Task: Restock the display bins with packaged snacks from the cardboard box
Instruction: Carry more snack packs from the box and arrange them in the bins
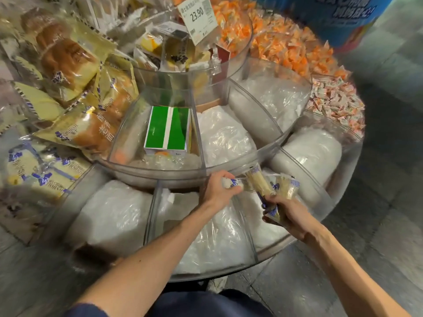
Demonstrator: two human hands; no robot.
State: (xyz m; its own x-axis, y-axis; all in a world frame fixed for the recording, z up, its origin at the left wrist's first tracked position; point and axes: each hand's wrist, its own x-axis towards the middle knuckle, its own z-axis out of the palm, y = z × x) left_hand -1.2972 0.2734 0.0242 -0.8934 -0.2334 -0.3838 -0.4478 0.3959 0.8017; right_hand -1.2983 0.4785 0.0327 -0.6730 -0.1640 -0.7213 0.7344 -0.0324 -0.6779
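Clear display bin; both hands gripping snack packets.

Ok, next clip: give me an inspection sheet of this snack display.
Surface: round tiered clear display bins; near bins hold white plastic padding.
Job's things: snack packets in both hands over the front bin; cardboard box not seen.
Clutter: green box in a middle-tier bin; price tag reading 23.90.
Hands: left hand grips one packet; right hand grips several.
Cables: nothing seen.
Surroundings: packaged bread at left, orange sweets behind, grey tiled floor.
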